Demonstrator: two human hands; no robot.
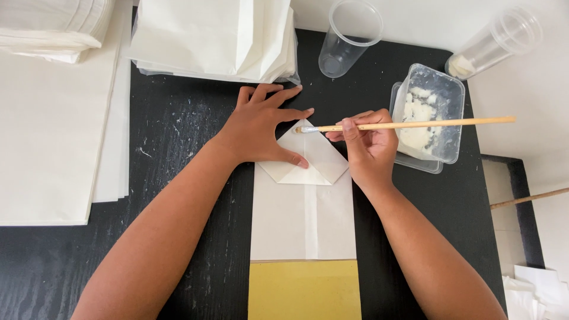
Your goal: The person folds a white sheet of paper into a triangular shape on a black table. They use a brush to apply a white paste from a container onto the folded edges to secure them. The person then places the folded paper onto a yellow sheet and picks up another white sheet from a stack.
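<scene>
A white paper bag [303,219] with a yellow lower band lies flat on the black table [184,237], its far end folded into a pointed flap [317,160]. My left hand [261,127] presses flat on the left side of that flap, fingers spread. My right hand [367,148] grips a long wooden brush [415,124] held level, its bristle tip touching the top of the flap. A clear plastic tub of white paste [430,112] sits just right of my right hand.
A stack of folded white paper bags [219,38] lies at the far edge, with large white sheets [53,124] at the left. An upright clear plastic cup [347,38] and a tipped stack of cups [498,41] stand behind the tub.
</scene>
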